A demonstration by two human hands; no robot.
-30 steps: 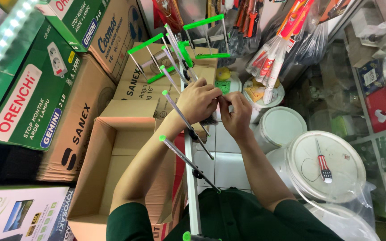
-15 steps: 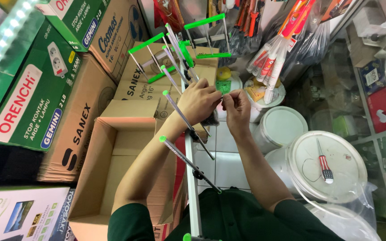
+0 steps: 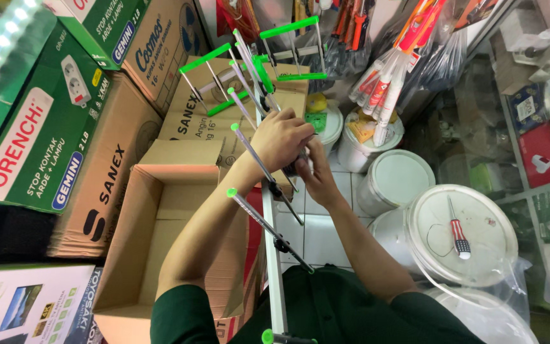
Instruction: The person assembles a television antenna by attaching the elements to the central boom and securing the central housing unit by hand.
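Centrally, both of my hands meet on the antenna (image 3: 274,255), a metal TV aerial whose long boom runs straight away from my chest, from the bottom edge of the view up toward the stacked boxes. My left hand (image 3: 281,137) wraps over the boom from the left, fingers curled and clenched around the joint where a cross rod (image 3: 264,171) passes through. My right hand (image 3: 316,175) lies just below and to the right of it, fingers pinched on a small dark fitting at the same joint; exactly what they grasp is hidden behind the left hand. The joint therefore lies between the two palms, touching both, with the left hand nearer its far side. Cross rods with green end caps lie slanted across the boom, one (image 3: 268,229) nearer my chest, others fanned beyond the hands, where the green-tipped loops (image 3: 288,48) stand. An open cardboard box (image 3: 154,242) sits just left of the boom. White lidded buckets (image 3: 396,175) stand to the right, well apart from the hands, and a red-handled screwdriver (image 3: 458,230) rests on the nearest large lid (image 3: 479,255).
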